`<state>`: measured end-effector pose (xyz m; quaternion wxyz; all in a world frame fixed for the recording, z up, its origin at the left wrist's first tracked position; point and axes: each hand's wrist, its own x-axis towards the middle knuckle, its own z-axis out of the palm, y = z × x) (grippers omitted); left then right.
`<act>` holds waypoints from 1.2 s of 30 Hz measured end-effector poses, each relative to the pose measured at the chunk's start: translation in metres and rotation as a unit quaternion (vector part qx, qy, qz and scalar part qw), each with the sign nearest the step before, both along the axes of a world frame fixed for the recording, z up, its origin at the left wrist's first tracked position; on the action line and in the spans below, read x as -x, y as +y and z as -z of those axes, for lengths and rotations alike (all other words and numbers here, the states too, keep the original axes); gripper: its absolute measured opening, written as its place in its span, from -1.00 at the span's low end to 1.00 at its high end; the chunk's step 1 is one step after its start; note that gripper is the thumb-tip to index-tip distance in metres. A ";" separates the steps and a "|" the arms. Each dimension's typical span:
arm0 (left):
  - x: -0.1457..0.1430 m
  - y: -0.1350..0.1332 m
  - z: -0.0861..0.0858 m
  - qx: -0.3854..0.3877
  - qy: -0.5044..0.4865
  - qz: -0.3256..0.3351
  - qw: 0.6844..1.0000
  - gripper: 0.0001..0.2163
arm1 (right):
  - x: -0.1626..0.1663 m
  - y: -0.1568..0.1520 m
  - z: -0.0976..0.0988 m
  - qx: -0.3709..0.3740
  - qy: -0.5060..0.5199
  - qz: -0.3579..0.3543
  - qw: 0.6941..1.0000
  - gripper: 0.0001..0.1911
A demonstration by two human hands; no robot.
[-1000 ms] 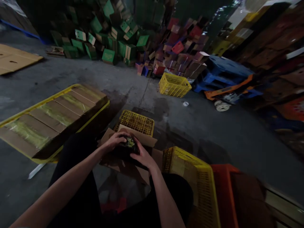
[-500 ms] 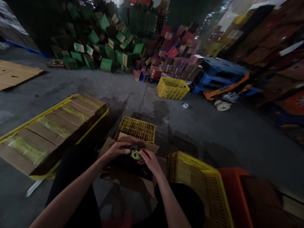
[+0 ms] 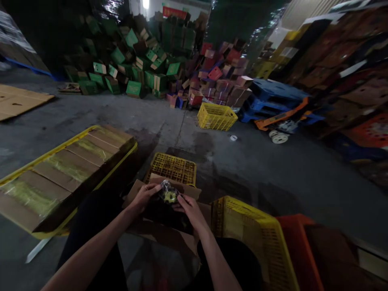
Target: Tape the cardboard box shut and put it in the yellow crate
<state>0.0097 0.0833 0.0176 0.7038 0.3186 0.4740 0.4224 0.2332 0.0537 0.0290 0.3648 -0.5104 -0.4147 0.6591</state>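
Note:
Between my two hands is a shiny clear plastic packet [image 3: 169, 195] with a yellow-green patch marked by dark spots; what it contains is too small to make out. My left hand [image 3: 146, 195] pinches its left side. Fingers and thumb of my right hand [image 3: 186, 205] close on its right side. Directly below both hands stands an open cardboard box [image 3: 137, 190] with its flaps spread, a dark lining inside. The box is between my knees, close to an upturned yellow crate [image 3: 174, 166].
To the left, a yellow crate [image 3: 69, 141] holds taped cardboard boxes [image 3: 62, 166]. A yellow crate [image 3: 253, 212] and a red crate [image 3: 300, 230] stand at my right. Farther off are another yellow crate [image 3: 216, 117], a pallet jack [image 3: 281, 121] and heaped green boxes [image 3: 133, 87].
My hands have drawn slightly apart, and more of the plastic packet shows between them, its upper left part now glinting. The camera view has tilted up a little.

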 end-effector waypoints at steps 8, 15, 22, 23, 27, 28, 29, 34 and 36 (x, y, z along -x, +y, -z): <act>-0.003 0.004 0.006 0.051 -0.080 -0.061 0.994 -0.59 | 0.002 0.000 -0.005 -0.010 0.043 0.054 0.998 -0.54; -0.001 0.000 0.006 0.156 -0.076 0.049 0.984 -0.35 | -0.010 0.000 -0.014 -0.045 0.022 0.059 0.997 -0.55; 0.003 -0.005 0.006 0.092 -0.059 0.111 0.988 -0.38 | -0.009 -0.005 -0.031 -0.126 -0.045 -0.094 0.986 -0.66; 0.002 -0.004 0.006 0.068 -0.060 0.104 0.990 -0.40 | -0.008 -0.006 -0.032 -0.120 -0.038 -0.089 0.988 -0.65; -0.001 -0.004 0.008 0.008 -0.091 0.061 0.994 -0.37 | -0.009 -0.005 -0.027 -0.080 -0.006 -0.020 0.997 -0.55; -0.001 -0.004 0.008 -0.002 -0.094 0.056 0.994 -0.37 | -0.010 -0.004 -0.024 -0.077 -0.008 0.003 0.997 -0.51; -0.001 -0.004 0.008 -0.011 -0.095 0.053 0.994 -0.36 | -0.010 -0.004 -0.020 -0.078 -0.014 0.024 0.997 -0.48; -0.002 -0.006 0.005 -0.047 -0.104 0.062 0.992 -0.26 | -0.007 -0.002 -0.007 -0.090 -0.085 0.029 0.992 -0.53; -0.004 -0.007 0.004 -0.044 -0.110 0.065 0.991 -0.19 | -0.006 -0.001 -0.006 -0.101 -0.111 0.028 0.988 -0.60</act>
